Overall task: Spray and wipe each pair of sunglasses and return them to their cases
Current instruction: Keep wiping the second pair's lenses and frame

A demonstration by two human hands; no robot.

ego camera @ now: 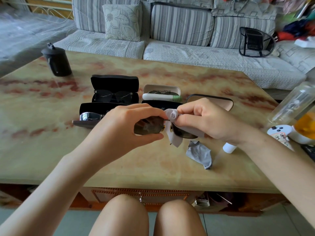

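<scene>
While the left hand (129, 123) grips the sunglasses (150, 127) above the counter (51, 150) to steady them, the right hand (204, 120) pinches the cloth (172, 116) over one lens, wiping near the open cases (114, 82).

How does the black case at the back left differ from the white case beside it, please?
The black case is dark inside and out; the white case is pale throughout. The black case looks wider than the white case. The black case shows its black-framed sunglasses plainly, while the white case's front wall hides most of its pair. Both stand open on the table, lids raised, each holding sunglasses.
</scene>
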